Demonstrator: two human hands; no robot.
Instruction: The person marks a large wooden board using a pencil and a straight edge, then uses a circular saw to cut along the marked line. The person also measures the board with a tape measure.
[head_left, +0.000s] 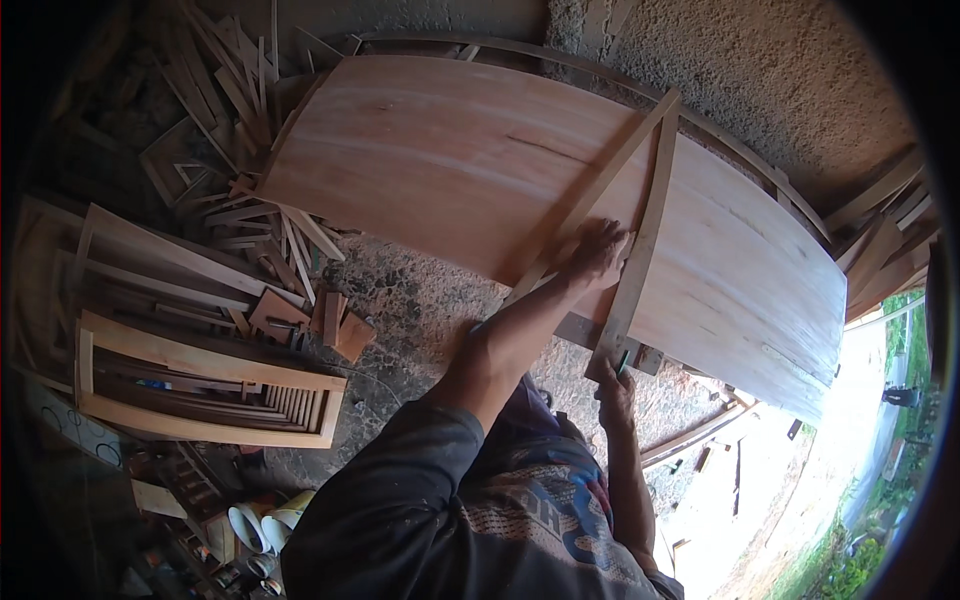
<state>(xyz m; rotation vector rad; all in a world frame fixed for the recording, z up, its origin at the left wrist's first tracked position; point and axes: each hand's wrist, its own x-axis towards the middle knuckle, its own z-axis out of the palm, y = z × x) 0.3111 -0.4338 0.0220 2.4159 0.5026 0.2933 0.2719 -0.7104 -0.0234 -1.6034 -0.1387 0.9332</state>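
A large reddish plywood panel [420,150] spans the space before me, streaked pale in places. Two long wooden strips lie across it, a left strip [600,190] and a right strip [650,220], meeting in a narrow V at the far edge. Between them is my left hand [600,252], its fingers curled against the right strip. My right hand [616,398] is at that strip's near end, closed around a thin green pencil-like object [623,362]. Beside that end, a flat grey piece [577,329] shows at the panel's near edge; its kind is unclear.
Wooden frames [210,420] are stacked at the left. A heap of offcuts [225,90] lies beyond them, with loose blocks [340,325] on the speckled floor [400,290]. A rough wall [760,90] stands behind the panel. More boards [885,240] lean at the right, near bright daylight.
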